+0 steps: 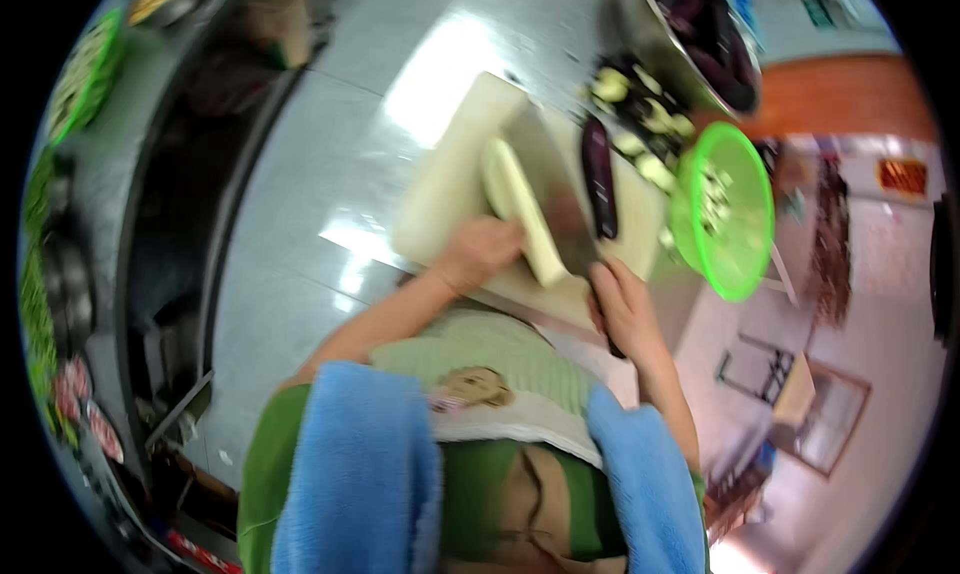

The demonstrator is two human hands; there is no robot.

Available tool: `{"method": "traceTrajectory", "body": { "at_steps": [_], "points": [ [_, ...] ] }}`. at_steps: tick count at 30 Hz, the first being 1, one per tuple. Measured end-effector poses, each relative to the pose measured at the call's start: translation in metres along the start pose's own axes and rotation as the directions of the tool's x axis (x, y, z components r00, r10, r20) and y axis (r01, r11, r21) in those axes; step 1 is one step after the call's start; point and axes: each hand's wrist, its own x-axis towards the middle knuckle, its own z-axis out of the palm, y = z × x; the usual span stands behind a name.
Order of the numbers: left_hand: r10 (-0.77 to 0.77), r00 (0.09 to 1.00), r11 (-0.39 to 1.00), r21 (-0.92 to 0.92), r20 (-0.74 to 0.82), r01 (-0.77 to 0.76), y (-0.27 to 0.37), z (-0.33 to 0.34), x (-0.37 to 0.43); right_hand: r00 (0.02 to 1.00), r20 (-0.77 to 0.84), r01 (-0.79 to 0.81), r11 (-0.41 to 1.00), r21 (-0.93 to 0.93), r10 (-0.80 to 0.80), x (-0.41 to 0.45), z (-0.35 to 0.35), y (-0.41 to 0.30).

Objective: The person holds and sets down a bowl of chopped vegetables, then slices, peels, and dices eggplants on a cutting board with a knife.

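My left hand (pixel 486 250) grips a long pale piece of vegetable, which looks like a peeled eggplant (pixel 517 195), on a thick white cutting board (pixel 439 184). My right hand (pixel 622 304) is closed around the handle of a cleaver (pixel 559 199). The broad blade stands along the right side of the pale piece; whether it touches it is blurred. To the right of the blade, a dark purple eggplant (pixel 598 180) lies lengthwise on the board.
Beyond the board lies a heap of eggplant trimmings (pixel 649 112). A green plastic basket (pixel 679 206) holding pale cut pieces stands at the right. Further back, a metal basin (pixel 660 56) contains purple eggplants. A dark gap (pixel 187 176) separates the tiled counter from another at left.
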Motion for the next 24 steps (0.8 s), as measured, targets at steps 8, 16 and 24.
{"method": "traceTrajectory", "body": {
  "at_steps": [8,16,24],
  "points": [
    [-0.034,0.996,0.998,0.049,0.081,0.030,0.023,-0.022,0.009,0.999,-0.024,-0.038,0.988,0.153,0.042,-0.018,0.017,-0.002],
    [-0.059,0.989,0.998,0.038,0.138,0.055,0.025,-0.032,0.016,0.998,-0.036,-0.043,0.963,0.266,0.054,-0.025,0.015,0.009],
    [-0.101,0.976,0.994,-0.011,0.195,0.105,0.028,-0.017,0.044,0.994,-0.097,-0.010,0.935,0.355,0.048,-0.016,-0.018,0.038]
  ]
}}
